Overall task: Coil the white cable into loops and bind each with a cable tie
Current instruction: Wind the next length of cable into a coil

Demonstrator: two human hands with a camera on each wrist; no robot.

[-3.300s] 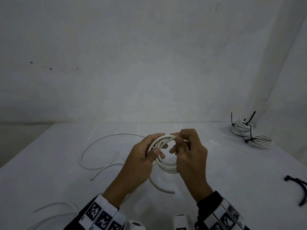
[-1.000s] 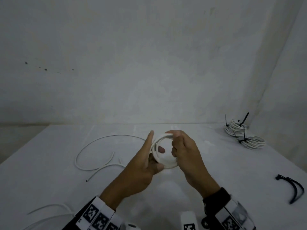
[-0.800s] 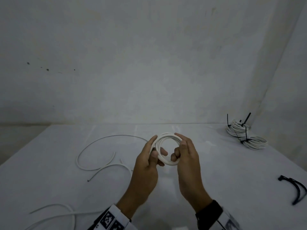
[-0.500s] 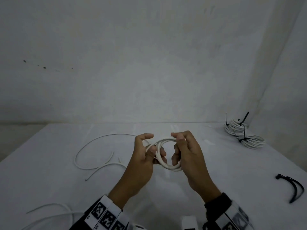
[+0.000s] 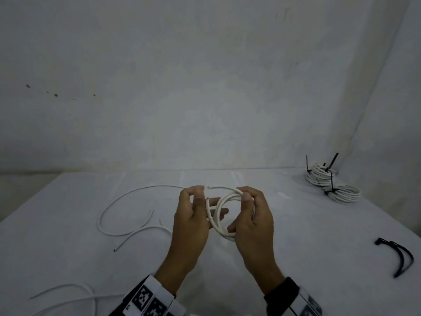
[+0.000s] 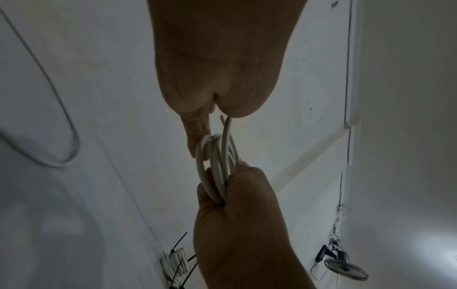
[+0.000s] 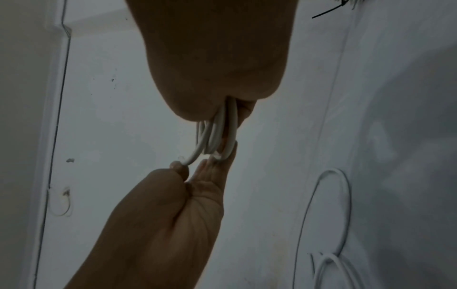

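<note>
A small coil of white cable (image 5: pixel 219 216) hangs above the table between both hands. My right hand (image 5: pixel 247 201) grips the coil's right side, with the thumb in front and the fingers curled behind; the left wrist view shows the strands (image 6: pixel 219 166) bunched in that fist. My left hand (image 5: pixel 205 201) is on the coil's left side. Its fingers lie straight behind the loops and its thumb pinches one strand near a cable end (image 7: pixel 189 159). A second free end (image 5: pixel 211 187) sticks out over the top of the coil.
Two bound white coils with black ties (image 5: pixel 332 184) lie at the back right of the white table (image 5: pixel 319 247). Loose black cable ties (image 5: pixel 397 256) lie near the right edge. Loose white cable (image 5: pixel 118 208) curves across the left side, with more cable (image 5: pixel 68 295) at the near left.
The coil stayed between both hands. My left thumb and forefinger moved up to the coil's top left, and a free cable end now sticks out above the loops.
</note>
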